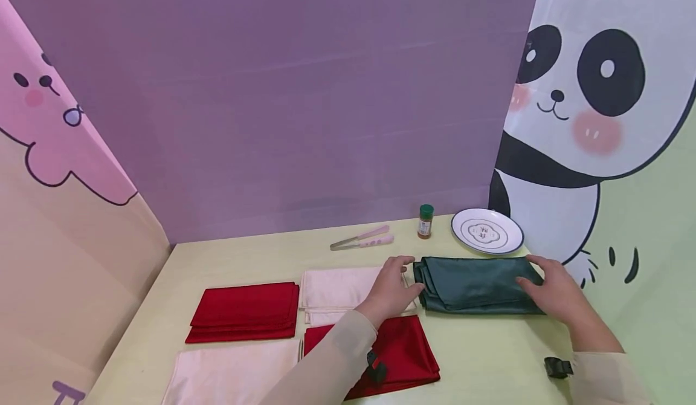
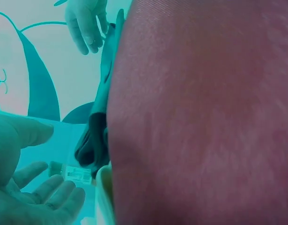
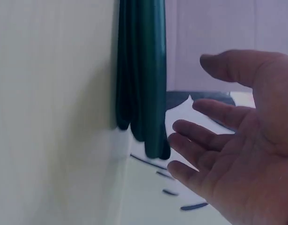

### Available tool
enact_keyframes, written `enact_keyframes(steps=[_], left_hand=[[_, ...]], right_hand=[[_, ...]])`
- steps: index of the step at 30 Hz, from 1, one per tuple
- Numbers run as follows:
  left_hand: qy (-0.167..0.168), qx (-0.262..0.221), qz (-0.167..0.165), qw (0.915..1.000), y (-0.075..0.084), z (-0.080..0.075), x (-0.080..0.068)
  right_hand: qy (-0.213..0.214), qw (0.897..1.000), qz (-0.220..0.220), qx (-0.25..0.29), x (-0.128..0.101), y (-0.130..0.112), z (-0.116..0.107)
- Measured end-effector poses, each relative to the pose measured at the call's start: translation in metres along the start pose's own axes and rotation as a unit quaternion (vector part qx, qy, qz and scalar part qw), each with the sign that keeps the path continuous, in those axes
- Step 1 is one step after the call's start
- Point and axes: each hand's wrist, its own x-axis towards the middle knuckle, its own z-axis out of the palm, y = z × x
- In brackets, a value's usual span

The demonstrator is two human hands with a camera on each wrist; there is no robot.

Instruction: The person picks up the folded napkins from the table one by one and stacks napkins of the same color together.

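Note:
A folded dark green satin cloth lies flat on the table at the right, its stacked layers visible edge-on in the right wrist view. My left hand is at its left end, thumb and fingers spread apart. At the opposite end is my right hand, with fingertips right at the cloth's edge. Loosely extended fingers of that hand show beside the layers in the right wrist view. Under my left hand and forearm, a folded pale pink cloth and a folded red cloth are partly hidden.
Another folded red cloth and a pale pink one lie at the left. Along the back stand tongs with pink handles, a green-capped spice jar and a white plate. A purple wall rises behind the table.

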Motion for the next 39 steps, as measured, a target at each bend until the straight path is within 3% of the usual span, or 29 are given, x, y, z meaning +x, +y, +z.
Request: enact_keyframes(steps=[19,29,39], left_hand=[[-0.001,-0.002,0.069,0.9976,-0.009,-0.060,-0.050],[0.019,0.012,0.084,0.9962,-0.037,-0.097,-0.077],[0.032,-0.003,0.089,0.9956,-0.051,-0.124,-0.102]], right_hand=[[0.039,0.992,-0.068,0.096,-0.002,-0.076,0.020],[0.020,0.987,-0.100,0.126,-0.003,-0.104,0.036],[0.007,0.983,-0.115,0.140,-0.005,-0.129,0.054]])
